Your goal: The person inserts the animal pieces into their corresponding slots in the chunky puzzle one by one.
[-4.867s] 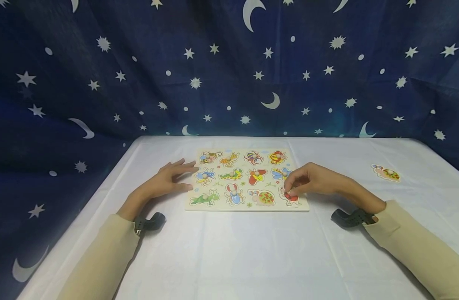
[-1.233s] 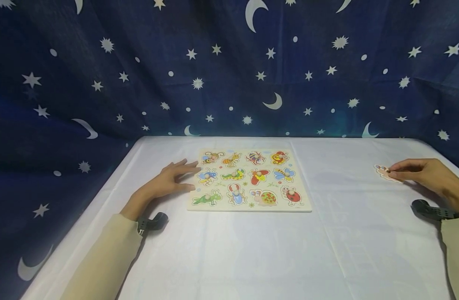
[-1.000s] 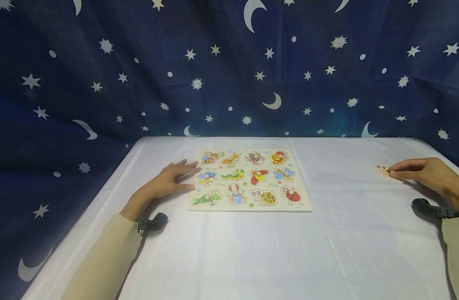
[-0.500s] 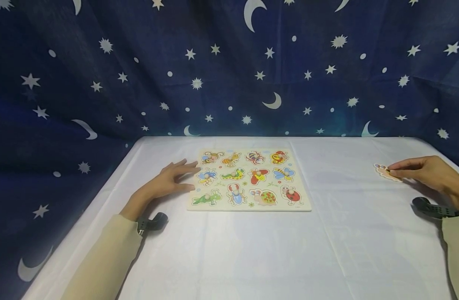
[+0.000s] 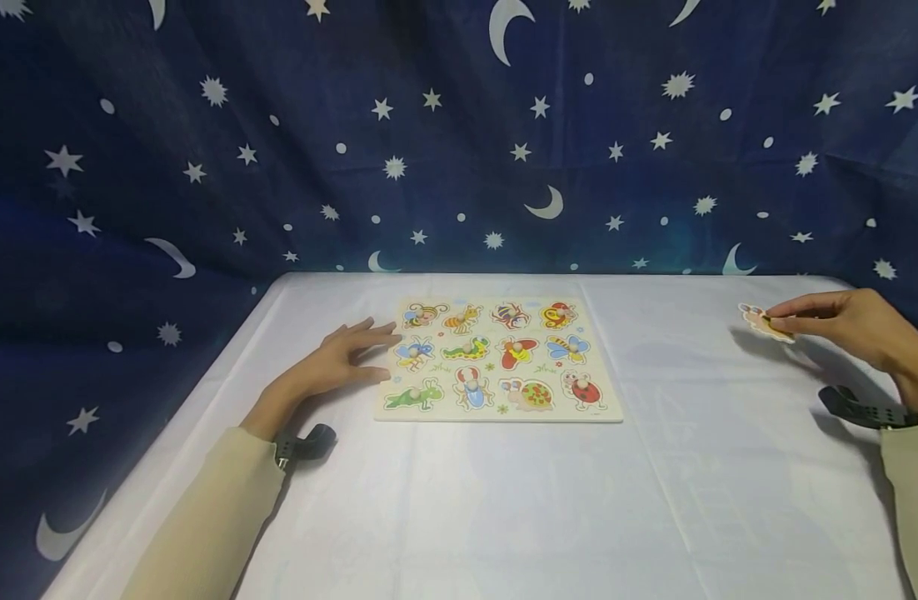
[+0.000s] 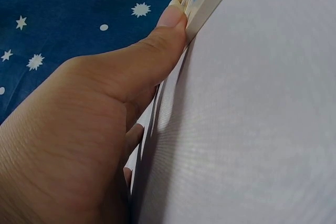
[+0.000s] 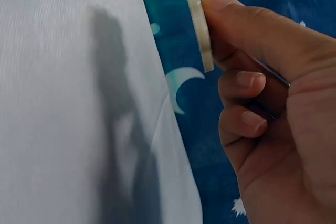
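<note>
My right hand (image 5: 852, 329) pinches a snail puzzle piece (image 5: 755, 321) between thumb and fingertips, lifted over the right side of the table. In the right wrist view the piece (image 7: 199, 24) appears edge-on, and its knob is hidden by the fingers. A wooden peg puzzle board (image 5: 611, 407) printed with insects lies flat at mid-table. My left hand (image 5: 327, 360) rests at its left edge with fingers spread and relaxed. The left wrist view has the left thumb (image 6: 170, 22) touching the board's edge. A knobless snail picture (image 5: 530, 396) shows in the board's front row.
The table has a white cloth (image 5: 504, 508). Behind it hangs a dark blue curtain (image 5: 444, 133) with stars and moons. A black wrist camera (image 5: 309, 443) sits on the left wrist, another (image 5: 864, 408) on the right.
My right hand left the ladybug on the board, reached right to the snail piece, pinched it and has raised it off the cloth. My left hand stays at the board.
</note>
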`<action>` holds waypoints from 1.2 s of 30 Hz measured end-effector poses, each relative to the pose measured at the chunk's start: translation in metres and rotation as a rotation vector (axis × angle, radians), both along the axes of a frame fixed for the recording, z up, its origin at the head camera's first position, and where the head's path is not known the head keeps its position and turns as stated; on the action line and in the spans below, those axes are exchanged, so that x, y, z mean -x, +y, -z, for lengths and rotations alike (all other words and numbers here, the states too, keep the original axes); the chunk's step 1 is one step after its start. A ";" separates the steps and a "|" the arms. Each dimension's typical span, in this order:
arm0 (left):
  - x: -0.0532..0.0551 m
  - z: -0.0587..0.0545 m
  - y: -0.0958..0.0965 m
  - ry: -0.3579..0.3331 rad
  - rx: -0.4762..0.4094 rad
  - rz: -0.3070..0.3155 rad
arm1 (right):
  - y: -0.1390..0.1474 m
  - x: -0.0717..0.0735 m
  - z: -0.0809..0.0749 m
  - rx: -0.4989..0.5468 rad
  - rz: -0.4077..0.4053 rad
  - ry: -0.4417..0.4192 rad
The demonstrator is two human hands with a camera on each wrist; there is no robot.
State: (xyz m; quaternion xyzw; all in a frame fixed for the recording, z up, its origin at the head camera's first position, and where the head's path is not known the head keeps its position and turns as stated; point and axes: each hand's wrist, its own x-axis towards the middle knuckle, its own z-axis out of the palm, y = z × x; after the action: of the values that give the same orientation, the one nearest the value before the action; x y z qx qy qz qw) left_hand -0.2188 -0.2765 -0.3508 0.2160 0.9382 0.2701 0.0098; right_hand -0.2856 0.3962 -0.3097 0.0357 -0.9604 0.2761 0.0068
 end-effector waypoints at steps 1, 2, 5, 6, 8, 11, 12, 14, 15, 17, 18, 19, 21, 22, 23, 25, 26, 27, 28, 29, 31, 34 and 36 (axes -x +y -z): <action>0.000 0.000 0.000 -0.001 -0.002 0.001 | -0.002 0.000 -0.001 -0.001 -0.006 0.006; 0.000 0.000 0.000 0.000 -0.002 0.001 | -0.004 0.000 -0.003 0.004 -0.007 0.010; -0.001 -0.001 0.001 0.000 -0.002 0.002 | -0.011 0.000 -0.006 0.015 -0.010 0.027; 0.000 -0.001 0.001 0.000 -0.001 0.003 | -0.013 0.000 -0.008 0.020 -0.014 0.033; 0.000 0.000 0.000 0.001 0.001 0.003 | -0.017 0.000 -0.010 0.023 -0.021 0.048; 0.001 0.001 0.000 0.003 0.003 0.003 | -0.022 0.000 -0.013 0.038 -0.049 0.074; 0.001 0.001 0.000 0.003 0.003 0.003 | -0.024 0.000 -0.014 0.046 -0.057 0.081; 0.001 0.001 0.000 0.004 0.004 0.004 | -0.028 0.000 -0.015 0.063 -0.071 0.090; 0.001 0.001 -0.001 0.004 0.004 0.005 | -0.030 0.000 -0.016 0.070 -0.079 0.092; 0.001 0.001 -0.001 0.005 0.004 0.009 | -0.035 0.000 -0.017 0.072 -0.089 0.099; 0.001 0.001 -0.001 0.008 0.003 0.013 | -0.037 0.000 -0.018 0.071 -0.092 0.103; 0.001 0.001 -0.001 0.009 0.002 0.016 | -0.039 0.000 -0.019 0.063 -0.092 0.105; 0.001 0.000 -0.001 0.014 0.000 0.020 | -0.045 0.000 -0.020 0.054 -0.092 0.109; 0.000 0.000 -0.001 0.016 -0.001 0.023 | -0.048 0.000 -0.021 0.052 -0.095 0.108; 0.000 0.000 -0.001 0.017 -0.002 0.024 | -0.051 0.000 -0.021 0.050 -0.103 0.107; 0.000 0.000 -0.002 0.015 -0.002 0.023 | -0.057 -0.001 -0.022 0.048 -0.121 0.107; 0.000 0.000 -0.002 0.014 -0.002 0.023 | -0.060 -0.001 -0.023 0.051 -0.134 0.107; 0.000 0.000 -0.002 0.013 -0.002 0.024 | -0.062 -0.002 -0.023 0.053 -0.149 0.107; 0.000 0.001 -0.002 0.012 -0.002 0.025 | -0.065 -0.002 -0.024 0.056 -0.162 0.108; 0.000 0.001 -0.002 0.012 -0.002 0.025 | -0.067 -0.002 -0.025 0.058 -0.173 0.112; 0.001 0.001 -0.002 0.012 0.000 0.025 | -0.072 -0.003 -0.026 0.065 -0.187 0.122; 0.001 0.001 -0.001 0.014 0.003 0.022 | -0.079 -0.005 -0.028 0.071 -0.202 0.142; 0.001 0.001 -0.001 0.012 0.003 0.020 | -0.083 -0.006 -0.029 0.076 -0.218 0.158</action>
State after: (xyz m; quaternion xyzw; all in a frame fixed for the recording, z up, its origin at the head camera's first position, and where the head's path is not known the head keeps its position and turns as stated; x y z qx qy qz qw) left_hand -0.2198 -0.2776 -0.3516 0.2267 0.9365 0.2674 0.0072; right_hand -0.2798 0.3129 -0.2809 0.1611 -0.9362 0.3076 0.0539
